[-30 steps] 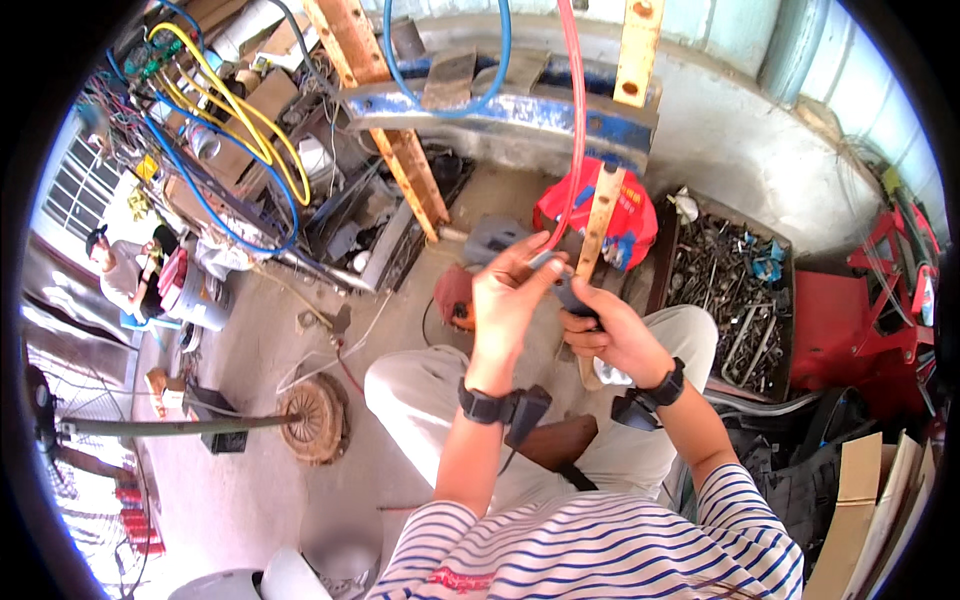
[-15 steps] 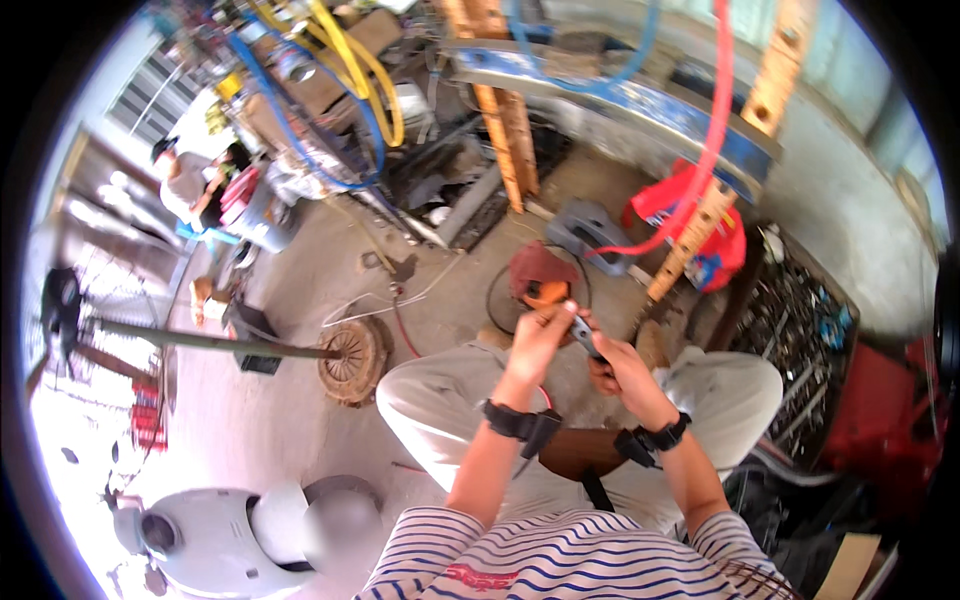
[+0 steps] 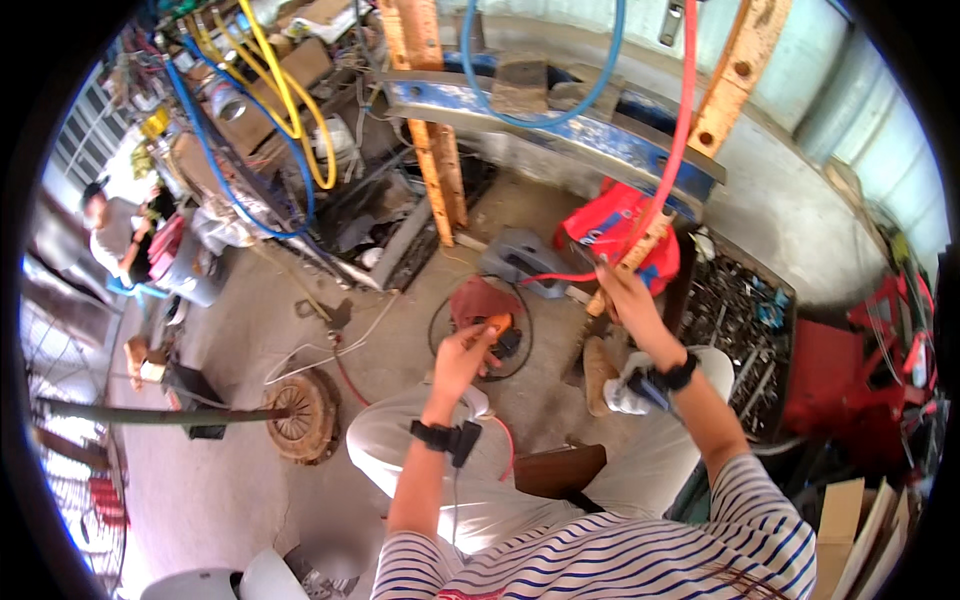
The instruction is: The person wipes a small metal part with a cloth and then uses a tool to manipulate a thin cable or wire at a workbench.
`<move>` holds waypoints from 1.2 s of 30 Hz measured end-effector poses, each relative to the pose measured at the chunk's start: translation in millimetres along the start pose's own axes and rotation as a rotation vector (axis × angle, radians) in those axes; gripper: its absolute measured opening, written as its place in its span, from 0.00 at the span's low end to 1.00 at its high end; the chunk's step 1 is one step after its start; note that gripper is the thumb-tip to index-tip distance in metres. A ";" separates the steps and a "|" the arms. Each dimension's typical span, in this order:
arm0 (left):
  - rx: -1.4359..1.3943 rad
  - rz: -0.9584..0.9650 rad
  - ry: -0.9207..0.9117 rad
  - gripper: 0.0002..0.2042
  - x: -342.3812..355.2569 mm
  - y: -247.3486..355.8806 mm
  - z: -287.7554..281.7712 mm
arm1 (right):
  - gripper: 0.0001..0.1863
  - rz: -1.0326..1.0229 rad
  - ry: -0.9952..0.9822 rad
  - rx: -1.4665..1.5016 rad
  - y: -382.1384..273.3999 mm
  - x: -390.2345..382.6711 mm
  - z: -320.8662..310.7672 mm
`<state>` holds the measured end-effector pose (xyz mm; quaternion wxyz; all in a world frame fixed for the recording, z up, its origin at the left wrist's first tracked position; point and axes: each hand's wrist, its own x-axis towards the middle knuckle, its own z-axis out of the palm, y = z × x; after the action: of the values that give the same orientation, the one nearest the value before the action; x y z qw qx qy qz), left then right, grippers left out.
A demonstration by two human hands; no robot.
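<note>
My left hand (image 3: 462,362) is in front of my left knee with its fingers curled together. Whatever it may hold is too small or hidden to make out. Close beyond its fingertips is an orange and black object (image 3: 499,324), next to a dark red cloth-like bundle (image 3: 484,299) on the floor. My right hand (image 3: 632,305) reaches forward and right, above my right shoe, its fingers closed. A slim dark tool (image 3: 583,251) seems to stick out from them; its kind is unclear. Behind that hand lies a red bag (image 3: 610,215), near a grey moulded case (image 3: 522,260).
A crate of metal parts (image 3: 735,330) stands at the right. An orange post (image 3: 432,180) and a blue steel beam (image 3: 560,125) rise ahead, with red hose (image 3: 683,100) hanging down. A round ribbed disc base (image 3: 300,415) sits left. Another person (image 3: 118,235) sits far left.
My hands have parted: the right moved forward and right, away from the left. The grey tool no longer shows between them. My view has shifted, so the scene sits further left.
</note>
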<state>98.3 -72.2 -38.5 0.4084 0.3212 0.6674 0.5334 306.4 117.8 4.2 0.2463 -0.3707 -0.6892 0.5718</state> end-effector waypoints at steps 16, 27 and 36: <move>0.405 0.683 -0.145 0.14 80.2 42.6 66.6 | 0.18 -0.322 -0.017 -1.159 -82.5 152.3 -75.0; 0.845 0.874 0.067 0.15 99.1 37.1 58.2 | 0.19 -0.531 -0.098 -1.171 -87.3 159.0 -50.5; 0.934 0.837 0.022 0.16 98.6 40.9 69.1 | 0.18 -0.396 -0.035 -1.234 -84.1 163.1 -47.8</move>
<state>114.0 53.3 -25.3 -0.0252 0.6945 0.6518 0.3036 225.2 270.0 82.8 0.0776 -0.3006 -0.9504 0.0206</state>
